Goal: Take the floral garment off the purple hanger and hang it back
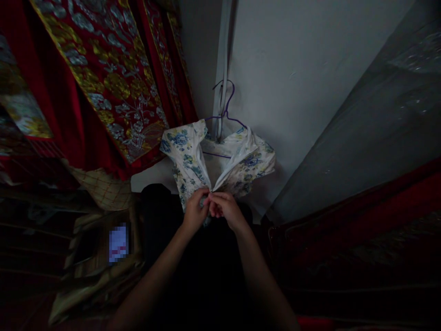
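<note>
While the thin, curved purple hanger (226,113) hangs against a smooth pale wall (292,82), a patterned floral garment (188,161) drapes from it, front open in a V. Embroidered red cloth (127,82), glinting gold and silver, hangs left of the hanger. Below the hanger, the left hand (196,210) and right hand (226,208) pinch the V's point, nearly touching.

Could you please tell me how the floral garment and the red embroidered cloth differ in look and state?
The floral garment is pale with blue flowers; the red embroidered cloth carries gold and silver motifs. The left hand and right hand pinch the floral garment at its open front; neither touches the red embroidered cloth. Both fabrics are patterned.
</note>
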### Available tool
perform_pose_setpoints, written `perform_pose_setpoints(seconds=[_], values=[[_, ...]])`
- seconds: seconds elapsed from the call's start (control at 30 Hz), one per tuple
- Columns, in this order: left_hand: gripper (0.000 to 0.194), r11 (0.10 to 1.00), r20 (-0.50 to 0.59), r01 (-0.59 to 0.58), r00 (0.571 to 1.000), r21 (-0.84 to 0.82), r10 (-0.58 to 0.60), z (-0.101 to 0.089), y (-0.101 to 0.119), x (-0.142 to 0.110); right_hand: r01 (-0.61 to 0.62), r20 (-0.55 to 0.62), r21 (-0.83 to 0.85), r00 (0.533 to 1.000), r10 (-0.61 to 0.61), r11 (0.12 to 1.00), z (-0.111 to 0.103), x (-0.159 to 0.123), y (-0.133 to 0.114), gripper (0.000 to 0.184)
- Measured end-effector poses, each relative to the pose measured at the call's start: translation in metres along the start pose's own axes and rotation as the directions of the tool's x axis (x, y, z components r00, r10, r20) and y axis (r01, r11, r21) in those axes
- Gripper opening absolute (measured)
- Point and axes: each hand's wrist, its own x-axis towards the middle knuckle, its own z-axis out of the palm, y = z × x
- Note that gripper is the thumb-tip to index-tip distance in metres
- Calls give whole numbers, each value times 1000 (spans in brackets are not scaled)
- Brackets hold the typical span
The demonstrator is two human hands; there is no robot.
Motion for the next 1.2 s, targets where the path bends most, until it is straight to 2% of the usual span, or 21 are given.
perform_pose_setpoints(seconds=[0.07, 0.13, 0.3, 0.4, 0.47, 0.53, 0.57, 0.63, 0.67, 0.7, 0.8, 0.9, 0.97, 1.0, 1.07, 1.1, 1.13, 1.17, 1.2], values=[[9, 998, 38, -41, 999, 40, 39, 3, 3, 5, -7, -3, -20, 1000, 7, 1000, -13, 4, -14, 36], [7, 993, 92, -75, 993, 86, 67, 7, 6, 9, 35, -69, -19, 997, -36, 999, -28, 17, -38, 33], [9, 972, 200, -80, 979, 219, 36, 22, 0, 9, 224, -230, 115, 954, -193, 968, -58, 73, -126, 19], [8, 968, 223, -68, 975, 241, 13, 27, -5, 10, 270, -260, 133, 938, -229, 954, -58, 90, -163, 18], [10, 977, 245, -59, 970, 204, 8, 26, -2, 20, 293, -252, 82, 931, -265, 953, -50, 89, -170, 21], [13, 990, 230, -78, 972, 118, 49, 19, 10, 41, 340, -241, 14, 914, -327, 940, -39, 81, -167, 24], [18, 993, 187, -105, 978, 61, 92, 14, 20, 55, 361, -234, -17, 905, -355, 932, -34, 76, -164, 24], [36, 982, 22, -188, 982, -12, 189, 0, 44, 90, 389, -222, -69, 892, -394, 919, -28, 65, -158, 25], [41, 970, -56, -243, 969, -26, 242, -8, 57, 108, 396, -216, -88, 888, -406, 914, -27, 61, -155, 26], [41, 955, -82, -297, 952, -14, 295, -15, 70, 125, 406, -211, -102, 883, -419, 908, -27, 58, -154, 26], [23, 909, 28, -401, 916, 113, 401, -31, 99, 165, 443, -201, -129, 864, -461, 887, -30, 55, -153, 29], [15, 851, 124, -460, 888, 254, 443, -35, 113, 182, 450, -264, -155, 839, -476, 879, -33, 65, -145, 29], [13, 834, 109, -465, 884, 295, 454, -37, 118, 185, 446, -333, -183, 810, -482, 876, -32, 74, -130, 29], [13, 845, 60, -451, 889, 287, 454, -39, 118, 187, 438, -360, -194, 801, -479, 878, -31, 78, -119, 29], [14, 904, -121, -384, 904, 186, 409, -50, 115, 190, 403, -400, -187, 802, -444, 896, -27, 83, -93, 30], [15, 940, -234, -332, 911, 74, 340, -59, 111, 193, 379, -409, -164, 814, -412, 911, -25, 83, -78, 29], [14, 956, -344, -273, 912, -103, 223, -71, 105, 194, 355, -411, -130, 830, -376, 926, -22, 80, -64, 29], [13, 924, -421, -218, 904, -313, 71, -84, 96, 195, 335, -407, -95, 846, -344, 937, -19, 76, -51, 29], [13, 840, -445, -169, 890, -515, -94, -98, 86, 195, 322, -397, -67, 860, -321, 944, -16, 70, -40, 29]])
